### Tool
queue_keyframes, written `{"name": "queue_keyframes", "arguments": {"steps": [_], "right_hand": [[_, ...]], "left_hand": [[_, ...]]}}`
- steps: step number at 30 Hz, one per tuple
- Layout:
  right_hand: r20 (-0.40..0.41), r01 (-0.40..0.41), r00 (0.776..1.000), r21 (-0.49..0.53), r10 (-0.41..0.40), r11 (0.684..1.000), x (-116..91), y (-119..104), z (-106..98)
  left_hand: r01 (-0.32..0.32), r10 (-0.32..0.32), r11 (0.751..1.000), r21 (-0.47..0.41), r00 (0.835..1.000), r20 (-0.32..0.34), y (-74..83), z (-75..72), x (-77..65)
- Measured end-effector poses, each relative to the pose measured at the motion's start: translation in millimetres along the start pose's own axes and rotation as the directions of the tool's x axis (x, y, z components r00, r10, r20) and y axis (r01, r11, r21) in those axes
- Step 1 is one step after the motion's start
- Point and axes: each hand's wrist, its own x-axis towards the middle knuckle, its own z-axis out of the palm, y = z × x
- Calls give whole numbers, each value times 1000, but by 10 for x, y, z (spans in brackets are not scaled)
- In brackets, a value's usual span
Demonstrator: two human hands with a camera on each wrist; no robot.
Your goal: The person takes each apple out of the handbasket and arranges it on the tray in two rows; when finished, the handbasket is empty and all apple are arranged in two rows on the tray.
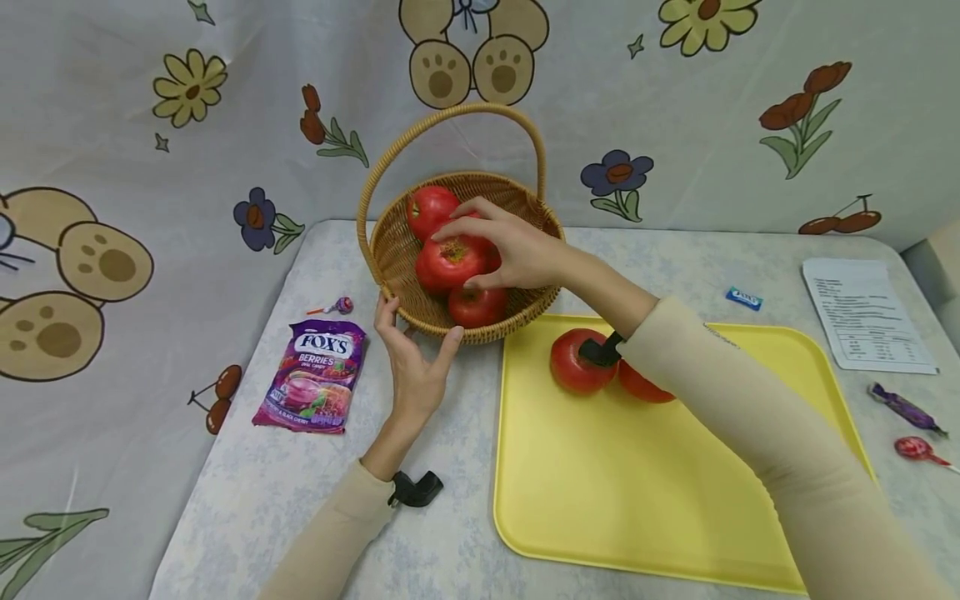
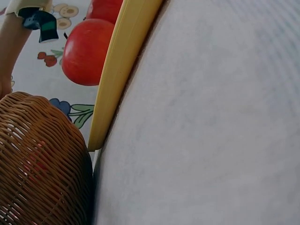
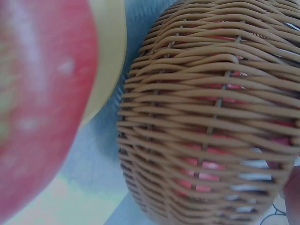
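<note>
A wicker basket (image 1: 517, 200) with a tall handle holds several red apples. Inside it, my right hand (image 1: 517, 246) reaches over and grips a large apple (image 1: 450, 262), fingers over its top and thumb at its lower side. Another apple (image 1: 427, 208) lies behind that one, and a third (image 1: 477, 308) sits near the front rim. My left hand (image 1: 416, 367) holds the basket's front left side, thumb and fingers spread along the wall. The woven wall shows close up in the left wrist view (image 2: 47, 154) and the right wrist view.
A yellow tray (image 1: 637, 492) lies right of the basket, bearing an apple (image 1: 577, 362) and another apple (image 1: 645, 383) partly behind my right sleeve. A purple candy bag (image 1: 315, 375) and a lollipop (image 1: 341, 306) lie left. Paper (image 1: 866, 312) and wrapped sweets are at the right.
</note>
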Motion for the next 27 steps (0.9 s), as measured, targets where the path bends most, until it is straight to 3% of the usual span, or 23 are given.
{"name": "queue_keyframes", "arguments": {"steps": [10,27], "right_hand": [[-98,20,995,34,-17,999,-306,-8,-161],[-195,-68,978,14,69,998,-1133,-44,-415]], "left_hand": [[7,-7,1000,7,1000,-1,4,-1,0],[0,0,1000,16,1000,0,1,6,0]]}}
